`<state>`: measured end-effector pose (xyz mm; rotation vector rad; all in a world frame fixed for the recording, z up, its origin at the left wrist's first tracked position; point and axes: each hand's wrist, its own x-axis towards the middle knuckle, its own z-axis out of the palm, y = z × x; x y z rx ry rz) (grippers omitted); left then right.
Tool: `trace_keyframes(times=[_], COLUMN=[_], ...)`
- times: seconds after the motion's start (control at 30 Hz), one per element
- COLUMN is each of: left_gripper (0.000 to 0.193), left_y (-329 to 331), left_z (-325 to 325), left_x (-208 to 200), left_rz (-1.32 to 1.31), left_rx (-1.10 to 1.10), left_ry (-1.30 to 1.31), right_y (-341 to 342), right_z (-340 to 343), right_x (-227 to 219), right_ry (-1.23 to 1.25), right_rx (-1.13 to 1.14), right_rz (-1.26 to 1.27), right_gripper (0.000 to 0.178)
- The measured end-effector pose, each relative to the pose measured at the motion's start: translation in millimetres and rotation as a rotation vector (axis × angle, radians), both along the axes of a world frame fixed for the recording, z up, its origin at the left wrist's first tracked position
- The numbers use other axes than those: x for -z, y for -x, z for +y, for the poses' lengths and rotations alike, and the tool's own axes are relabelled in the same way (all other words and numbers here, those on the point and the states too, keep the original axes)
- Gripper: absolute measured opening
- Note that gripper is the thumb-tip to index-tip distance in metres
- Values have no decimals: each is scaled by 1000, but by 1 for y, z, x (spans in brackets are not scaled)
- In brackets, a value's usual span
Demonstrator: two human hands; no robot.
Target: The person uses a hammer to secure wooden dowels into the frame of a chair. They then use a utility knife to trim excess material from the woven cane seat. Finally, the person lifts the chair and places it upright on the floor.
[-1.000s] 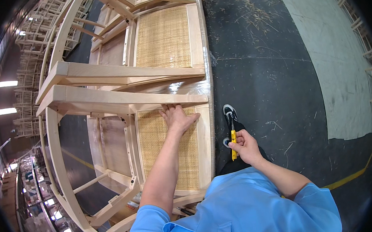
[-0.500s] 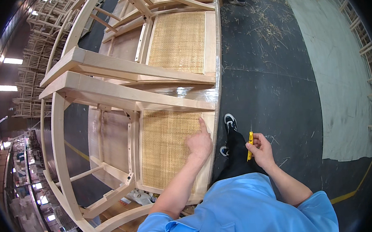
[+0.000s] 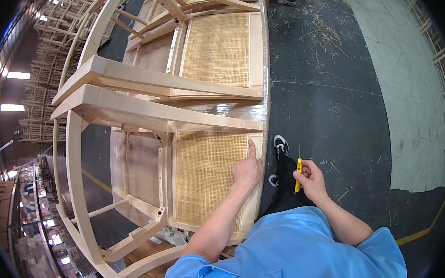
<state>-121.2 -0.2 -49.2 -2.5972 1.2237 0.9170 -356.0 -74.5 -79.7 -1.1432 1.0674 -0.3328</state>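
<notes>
Chair (image 3: 151, 114) under our empty left fingers (image 3: 252, 147)
One points at the cane's (image 3: 209, 166) edge; right fingers (image 3: 310, 171) grip a knife (image 3: 298, 177) clear, perhaps avoiding scratches.

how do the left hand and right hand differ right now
The left hand has its index finger extended, while the right hand is curled around a yellow-handled tool. The left hand reaches over the woven panel; the right hand is out past the wooden frame. Both hands are bare.
</notes>
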Motion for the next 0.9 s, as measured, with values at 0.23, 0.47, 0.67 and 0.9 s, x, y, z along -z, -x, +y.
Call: trace_keyframes(times=[0.23, 0.47, 0.67, 0.9], left_gripper=[69, 61, 63, 43], left_y=[-10, -12, -18, -62], left_z=[11, 18, -3, 5], left_x=[2, 19, 0, -1], left_rz=[39, 74, -22, -56], left_rx=[-26, 74, 107, 16], left_ry=[103, 301, 13, 284], right_y=[-7, -14, -15, -54], right_z=[2, 4, 9, 24], right_x=[2, -3, 4, 4], right_ry=[10, -8, 23, -14], right_rx=[-8, 1, -19, -44], right_rz=[-25, -16, -13, -131], right_gripper=[37, 37, 39, 41])
